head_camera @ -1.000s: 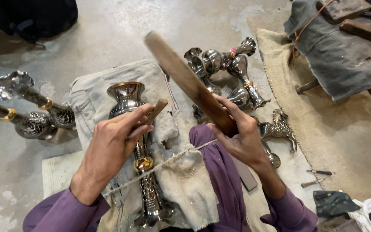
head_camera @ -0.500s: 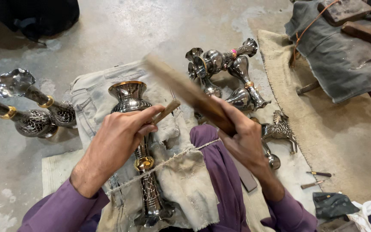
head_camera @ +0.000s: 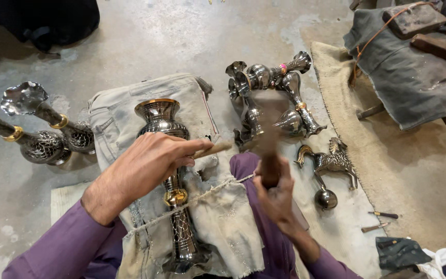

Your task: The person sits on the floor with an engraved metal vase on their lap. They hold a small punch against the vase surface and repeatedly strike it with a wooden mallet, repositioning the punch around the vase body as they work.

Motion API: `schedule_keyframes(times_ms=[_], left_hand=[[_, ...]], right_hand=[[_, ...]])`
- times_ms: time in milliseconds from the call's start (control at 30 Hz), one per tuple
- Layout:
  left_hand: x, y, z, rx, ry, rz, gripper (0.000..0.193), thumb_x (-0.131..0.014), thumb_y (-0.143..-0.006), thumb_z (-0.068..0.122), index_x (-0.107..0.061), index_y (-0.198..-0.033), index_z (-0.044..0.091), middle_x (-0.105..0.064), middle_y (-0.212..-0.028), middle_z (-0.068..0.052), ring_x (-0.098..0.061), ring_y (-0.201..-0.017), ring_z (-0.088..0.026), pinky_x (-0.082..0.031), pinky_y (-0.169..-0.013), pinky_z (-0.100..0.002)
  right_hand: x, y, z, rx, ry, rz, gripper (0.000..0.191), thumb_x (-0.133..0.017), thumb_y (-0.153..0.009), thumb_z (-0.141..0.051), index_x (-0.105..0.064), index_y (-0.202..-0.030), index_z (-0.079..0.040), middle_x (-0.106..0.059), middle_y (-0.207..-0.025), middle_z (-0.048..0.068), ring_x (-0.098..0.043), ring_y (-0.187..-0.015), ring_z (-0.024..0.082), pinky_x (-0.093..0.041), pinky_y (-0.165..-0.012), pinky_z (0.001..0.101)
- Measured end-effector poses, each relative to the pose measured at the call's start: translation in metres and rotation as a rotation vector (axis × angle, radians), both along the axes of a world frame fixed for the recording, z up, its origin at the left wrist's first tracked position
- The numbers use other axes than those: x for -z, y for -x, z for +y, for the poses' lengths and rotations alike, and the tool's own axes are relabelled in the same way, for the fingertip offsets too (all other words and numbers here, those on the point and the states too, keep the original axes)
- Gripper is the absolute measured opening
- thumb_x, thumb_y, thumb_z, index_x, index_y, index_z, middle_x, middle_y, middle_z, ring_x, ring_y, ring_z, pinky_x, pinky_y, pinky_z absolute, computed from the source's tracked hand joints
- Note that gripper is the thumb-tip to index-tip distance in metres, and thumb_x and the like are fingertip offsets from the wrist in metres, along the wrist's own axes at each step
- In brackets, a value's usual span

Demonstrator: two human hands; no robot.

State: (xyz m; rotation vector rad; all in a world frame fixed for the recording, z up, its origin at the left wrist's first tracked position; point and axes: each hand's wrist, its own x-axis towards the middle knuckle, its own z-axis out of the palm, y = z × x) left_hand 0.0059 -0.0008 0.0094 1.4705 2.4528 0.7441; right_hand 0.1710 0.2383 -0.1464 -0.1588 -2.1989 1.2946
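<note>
Two hands work over a metal vase [head_camera: 174, 191] lying on pale cloth [head_camera: 218, 227] across the lap; left hand [head_camera: 148, 165] pinches a small chisel [head_camera: 210, 150] against it; right hand [head_camera: 274, 194] is clenched round a blurred wooden mallet [head_camera: 268, 139].

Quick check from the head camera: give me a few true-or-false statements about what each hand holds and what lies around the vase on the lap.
1. The left hand holds a thin wooden tool against the metal vase. True.
2. The right hand is empty. False: it grips a wooden mallet.
3. The vase lies on pale cloth. True.
4. The metal horse stands left of the vase. False: it lies to the right.
</note>
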Motion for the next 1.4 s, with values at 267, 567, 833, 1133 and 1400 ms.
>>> schedule_keyframes(times_ms=[267,567,833,1133,1400], left_hand=[[-0.001,0.003,0.002,0.077,0.043,-0.001,0.046,-0.069,-0.084,0.016,-0.071,-0.129,0.025,-0.079,-0.095,-0.006,-0.073,-0.07,-0.021,-0.058,-0.064,-0.042],[0.007,0.004,0.005,0.045,0.346,0.0,0.043,-0.06,-0.094,0.022,-0.065,-0.135,0.034,-0.078,-0.1,0.003,-0.072,-0.068,-0.013,-0.062,-0.062,-0.034],[0.0,0.006,0.001,0.04,0.014,0.029,0.045,-0.067,-0.087,0.018,-0.068,-0.132,0.024,-0.079,-0.104,-0.004,-0.075,-0.072,-0.02,-0.06,-0.063,-0.041],[-0.004,0.008,0.005,0.066,0.142,0.007,0.044,-0.06,-0.092,0.016,-0.069,-0.133,0.03,-0.08,-0.096,-0.003,-0.075,-0.073,-0.018,-0.061,-0.067,-0.04],[0.01,0.007,0.001,0.042,0.094,0.064,0.048,-0.058,-0.092,0.014,-0.068,-0.135,0.032,-0.079,-0.101,0.0,-0.074,-0.069,-0.011,-0.063,-0.061,-0.033]], right_hand=[[0.036,-0.002,-0.002,-0.081,0.21,0.274,0.039,-0.062,-0.095,0.006,-0.047,-0.129,-0.003,-0.056,-0.111,0.009,-0.06,-0.097,0.014,-0.056,-0.084,0.0304],[0.029,0.001,0.001,0.104,-0.14,-0.344,0.044,-0.073,-0.086,-0.007,-0.058,-0.127,-0.006,-0.059,-0.067,0.011,-0.057,-0.052,0.019,-0.052,-0.052,0.0343],[-0.003,0.014,0.006,-0.034,-0.282,-0.19,0.062,-0.07,-0.074,0.0,-0.056,-0.135,-0.002,-0.073,-0.102,0.02,-0.074,-0.091,0.027,-0.06,-0.079,0.0384],[0.014,0.012,0.002,-0.068,0.329,0.074,0.047,-0.066,-0.089,0.006,-0.053,-0.131,-0.006,-0.065,-0.104,0.009,-0.067,-0.093,0.015,-0.059,-0.081,0.0301],[0.017,0.009,0.012,-0.064,0.181,0.007,0.044,-0.063,-0.091,0.007,-0.049,-0.13,-0.006,-0.061,-0.099,0.007,-0.064,-0.085,0.015,-0.059,-0.076,0.0306]])
